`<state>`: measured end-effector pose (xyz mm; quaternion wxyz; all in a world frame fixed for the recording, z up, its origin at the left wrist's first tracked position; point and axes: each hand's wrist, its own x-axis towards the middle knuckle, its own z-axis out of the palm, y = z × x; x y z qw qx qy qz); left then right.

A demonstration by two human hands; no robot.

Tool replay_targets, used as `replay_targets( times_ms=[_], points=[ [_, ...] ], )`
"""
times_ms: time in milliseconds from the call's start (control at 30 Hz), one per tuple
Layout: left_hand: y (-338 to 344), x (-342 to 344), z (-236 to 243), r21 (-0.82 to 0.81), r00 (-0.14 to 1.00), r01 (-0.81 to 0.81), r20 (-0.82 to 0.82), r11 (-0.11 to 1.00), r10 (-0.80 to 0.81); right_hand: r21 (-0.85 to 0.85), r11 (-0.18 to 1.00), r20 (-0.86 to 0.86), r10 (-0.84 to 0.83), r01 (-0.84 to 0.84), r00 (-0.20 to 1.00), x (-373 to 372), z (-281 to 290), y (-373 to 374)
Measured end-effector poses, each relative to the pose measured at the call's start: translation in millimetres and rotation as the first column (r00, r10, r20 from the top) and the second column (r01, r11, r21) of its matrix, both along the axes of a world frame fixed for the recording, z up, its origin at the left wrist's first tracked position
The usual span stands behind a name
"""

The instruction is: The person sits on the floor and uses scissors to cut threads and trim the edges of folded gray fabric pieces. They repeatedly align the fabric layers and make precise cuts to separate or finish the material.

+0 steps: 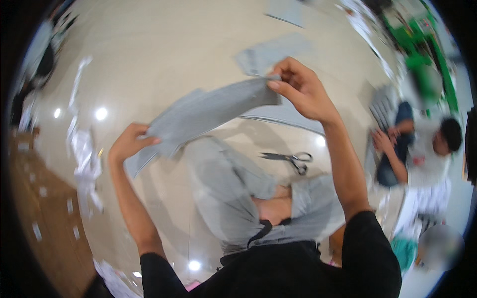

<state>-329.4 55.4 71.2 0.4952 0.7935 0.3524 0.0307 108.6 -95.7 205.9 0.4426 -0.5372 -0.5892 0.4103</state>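
A grey piece of fabric [208, 111] is stretched between my two hands above the floor. My left hand [130, 144] pinches its left end between thumb and fingers, where a lower flap hangs down. At the upper right corner, my right hand [300, 89] grips the other end with thumb and bent fingers. Below the cloth, dark-handled scissors [288, 158] lie on the floor in front of my crossed legs, their blades pointing left. Another light grey fabric piece [285, 115] lies behind my right hand, partly hidden by it and the held cloth.
Further grey fabric pieces [271, 52] [285, 11] lie farther out on the tiled floor [164, 44]. Cardboard boxes [54, 213] stand at the left, beside crumpled white plastic [85, 154]. To the right, another person [422, 149] sits near stacked grey cloth [382, 107] and green machinery [427, 35].
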Motion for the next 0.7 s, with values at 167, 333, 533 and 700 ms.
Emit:
replay_targets(
  times_ms=[167, 333, 533, 700],
  points=[
    [-0.1, 83.0, 45.7, -0.176, 0.990, -0.095, 0.084, 0.980, 0.111, -0.053, 0.892, -0.144, -0.451, 0.448, 0.881, 94.6, -14.2, -72.9],
    [0.3, 219.0, 34.2, -0.235, 0.919, -0.115, 0.344, 0.965, 0.194, -0.041, 0.644, -0.206, -0.753, 0.764, 0.625, 191.4, -84.0, -153.8],
    [-33.8, 351.6, -64.5, 0.070, 0.959, -0.186, 0.232, 0.980, 0.165, 0.077, 0.377, 0.353, -0.876, 0.923, 0.328, 255.0, -220.0, -212.3],
    [-54.5, 355.0, -106.1, 0.353, 0.960, -0.280, 0.130, 0.893, 0.249, 0.018, 0.384, 0.466, -0.820, 0.923, 0.332, 238.2, -253.4, -202.5]
  ],
)
